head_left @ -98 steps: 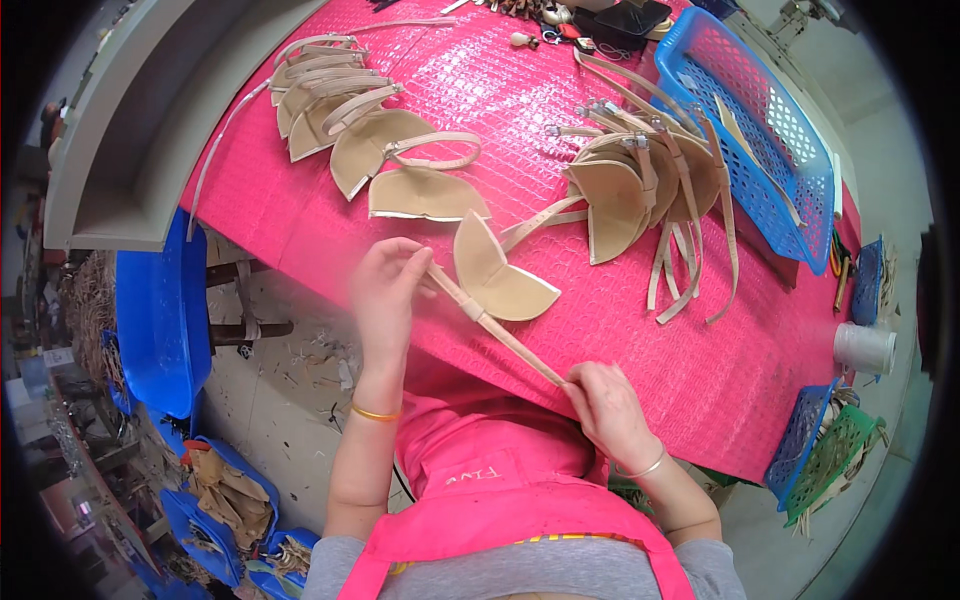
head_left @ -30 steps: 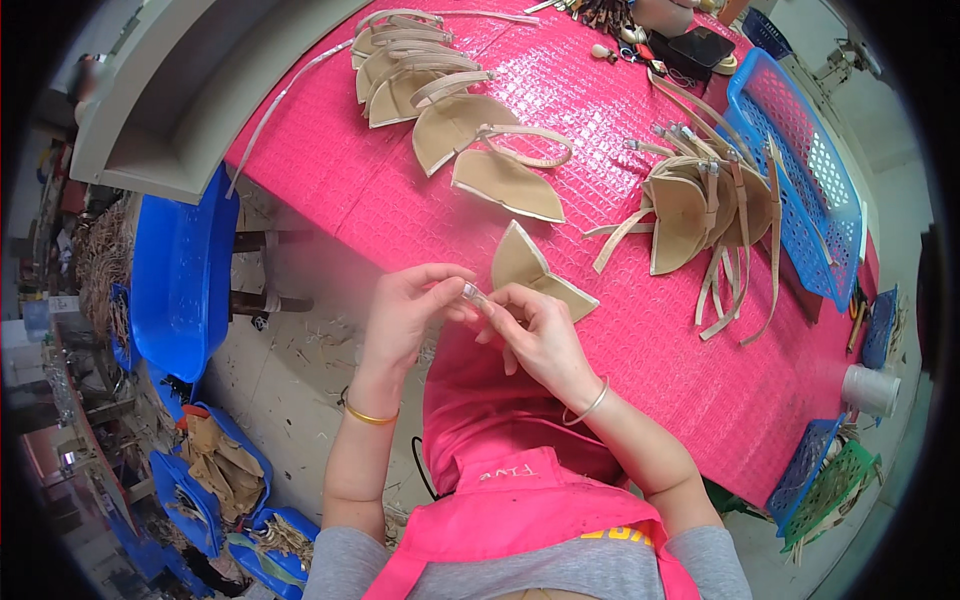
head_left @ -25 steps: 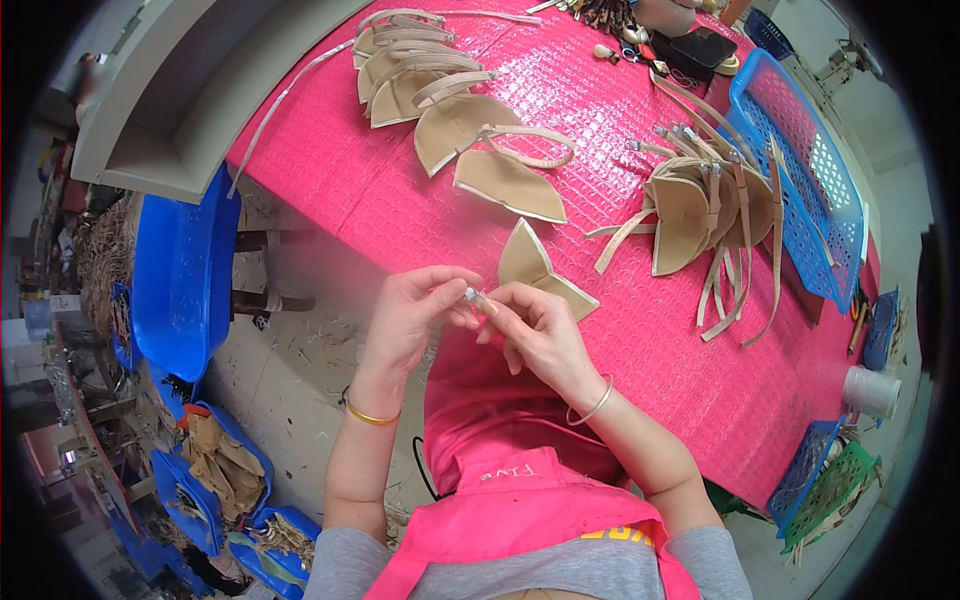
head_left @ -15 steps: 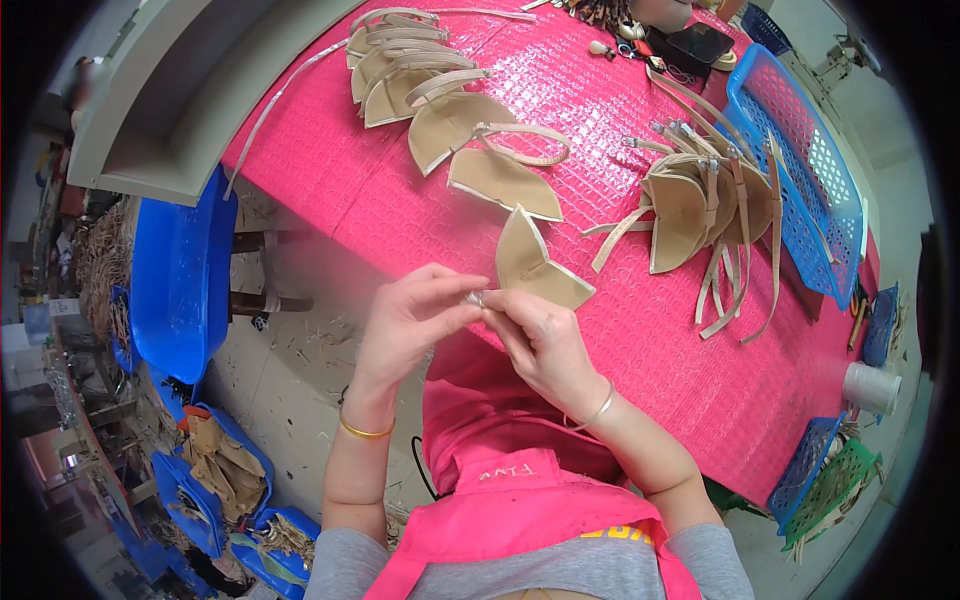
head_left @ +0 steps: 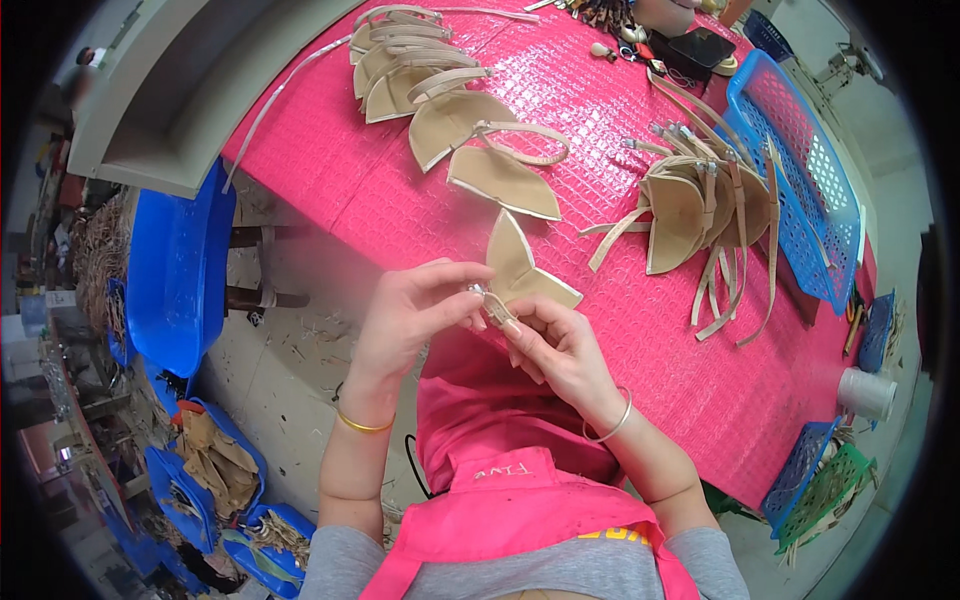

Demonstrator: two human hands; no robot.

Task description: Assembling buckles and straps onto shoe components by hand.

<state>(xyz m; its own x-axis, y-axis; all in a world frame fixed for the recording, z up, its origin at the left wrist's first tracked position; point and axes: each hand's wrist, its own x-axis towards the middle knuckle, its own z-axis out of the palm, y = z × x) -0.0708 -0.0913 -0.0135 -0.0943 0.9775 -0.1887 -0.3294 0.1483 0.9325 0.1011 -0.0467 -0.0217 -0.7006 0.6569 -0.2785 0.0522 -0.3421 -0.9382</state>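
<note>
In front of my apron, my left hand pinches a small silvery buckle. My right hand grips the beige strap joined to that buckle, thumb against its side. Just beyond my fingers lies a beige shoe upper piece with pale edges and a V-shaped notch; whether the strap is attached to it, I cannot tell. Similar pieces run in a row toward the far left, several with looped straps. On the right, a stack of such pieces lies with straps trailing from it.
A pink textured cover lies over the table. A blue perforated basket leans at its right side, near a dark phone. Blue tubs stand at the left. Blue and green baskets sit by the lower right edge.
My right hand has turned and shifted slightly right and down, exposing the strap and buckle between the hands. The nearest upper piece appears slightly further left.
</note>
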